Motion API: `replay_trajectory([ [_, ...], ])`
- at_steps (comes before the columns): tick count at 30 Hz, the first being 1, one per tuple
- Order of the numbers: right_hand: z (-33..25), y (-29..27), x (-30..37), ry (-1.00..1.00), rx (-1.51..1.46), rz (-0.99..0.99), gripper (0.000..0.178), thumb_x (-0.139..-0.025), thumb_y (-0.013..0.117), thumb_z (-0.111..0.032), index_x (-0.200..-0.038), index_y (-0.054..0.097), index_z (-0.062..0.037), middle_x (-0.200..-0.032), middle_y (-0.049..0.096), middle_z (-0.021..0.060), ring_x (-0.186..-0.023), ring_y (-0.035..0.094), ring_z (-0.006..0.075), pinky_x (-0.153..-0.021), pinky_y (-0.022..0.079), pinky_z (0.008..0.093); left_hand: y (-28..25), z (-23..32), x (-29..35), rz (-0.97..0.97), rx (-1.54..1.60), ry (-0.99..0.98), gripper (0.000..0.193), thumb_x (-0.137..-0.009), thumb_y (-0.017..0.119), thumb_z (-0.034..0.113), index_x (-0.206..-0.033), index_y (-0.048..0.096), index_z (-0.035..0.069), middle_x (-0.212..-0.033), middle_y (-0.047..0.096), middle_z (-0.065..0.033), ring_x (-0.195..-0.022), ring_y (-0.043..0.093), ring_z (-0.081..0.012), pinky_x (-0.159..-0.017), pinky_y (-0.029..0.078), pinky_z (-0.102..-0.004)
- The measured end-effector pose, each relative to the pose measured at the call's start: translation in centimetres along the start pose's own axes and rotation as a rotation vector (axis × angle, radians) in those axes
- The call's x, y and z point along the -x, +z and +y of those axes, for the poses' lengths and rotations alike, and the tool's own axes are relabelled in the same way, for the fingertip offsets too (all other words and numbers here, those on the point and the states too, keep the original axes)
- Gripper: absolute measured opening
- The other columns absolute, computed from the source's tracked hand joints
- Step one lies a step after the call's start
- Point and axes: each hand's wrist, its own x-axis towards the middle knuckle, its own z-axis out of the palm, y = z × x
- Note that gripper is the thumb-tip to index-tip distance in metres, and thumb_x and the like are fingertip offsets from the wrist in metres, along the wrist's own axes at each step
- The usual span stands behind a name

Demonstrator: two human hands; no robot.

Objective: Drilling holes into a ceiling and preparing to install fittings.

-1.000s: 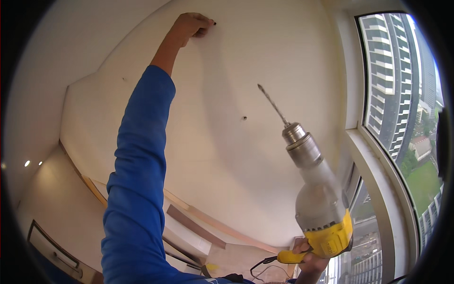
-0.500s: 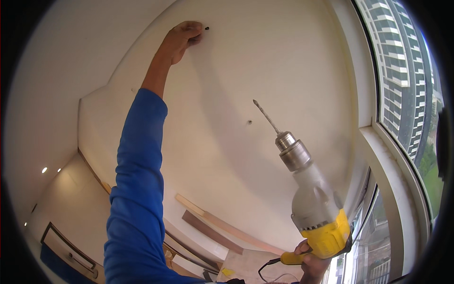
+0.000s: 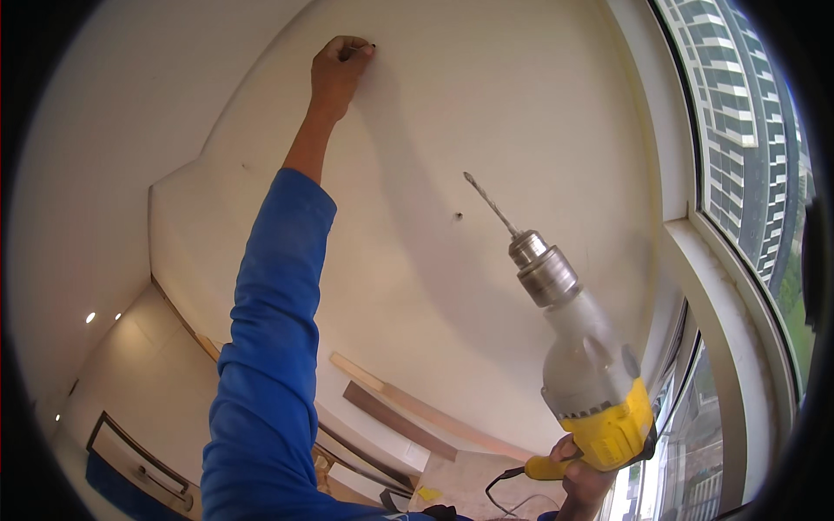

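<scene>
Three small round lights [image 3: 90, 318], lit, set in the pale ceiling [image 3: 95, 130] at far left. Below them, one dark frame [image 3: 143, 447] over a blue panel [image 3: 130, 493].

One pale wall [image 3: 521, 113], with a faint small mark [image 3: 245, 165] to the left of the raised arm. One long blue sleeve [image 3: 269, 330], creased, reaching upward. At its end, one left hand [image 3: 339, 76], thumb and fingers drawn close in a narrow pinch against or just off the wall; whether anything sits between them cannot be told. One small dark spot [image 3: 373, 46] right at the fingertips.

Two wood strips, low and right of the sleeve: a brown strip [image 3: 395, 420] and a longer pale strip [image 3: 434, 417].

One small dark hole [image 3: 459, 215] at mid-wall. Just right of it in view, one drill [image 3: 599, 382], grey and yellow, tilted, its metal chuck [image 3: 546, 269] and long bit [image 3: 489, 201] pointing up and left; contact with the wall cannot be judged. Black cord [image 3: 493, 486] at the handle's end. One right hand [image 3: 589, 484], wrapped firmly around the yellow handle.

One light window frame [image 3: 725, 321], far right; beyond it, one tall building [image 3: 725, 95].
</scene>
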Motion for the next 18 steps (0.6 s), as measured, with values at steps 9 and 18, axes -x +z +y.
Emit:
replay_trajectory([
  [9, 0.9, -0.9, -0.6, -0.005, 0.055, -0.019, 0.063, -0.067, 0.083, -0.004, -0.121, 0.053, 0.0101, -0.085, 0.065, 0.0152, -0.069, 0.066, 0.0279, -0.063, 0.057, 0.0382, 1.6, -0.4, 1.4, 0.148, -0.201, 0.156, 0.018, -0.091, 0.072, 0.020, -0.102, 0.077, 0.007, -0.096, 0.074, -0.0042, -0.085, 0.064, -0.0138, -0.082, 0.050, -0.0287],
  [18, 0.6, 0.5, -1.4, -0.010, 0.243, -0.044, 0.062, -0.074, 0.091, -0.028, -0.113, 0.060, 0.0085, -0.076, 0.067, 0.0129, -0.068, 0.067, 0.0249, -0.060, 0.054, 0.0337, 2.0, -0.9, 1.7, 0.251, -0.159, 0.218, 0.017, -0.090, 0.073, 0.020, -0.102, 0.077, 0.008, -0.099, 0.073, -0.0047, -0.092, 0.065, -0.0171, -0.087, 0.051, -0.0306],
])
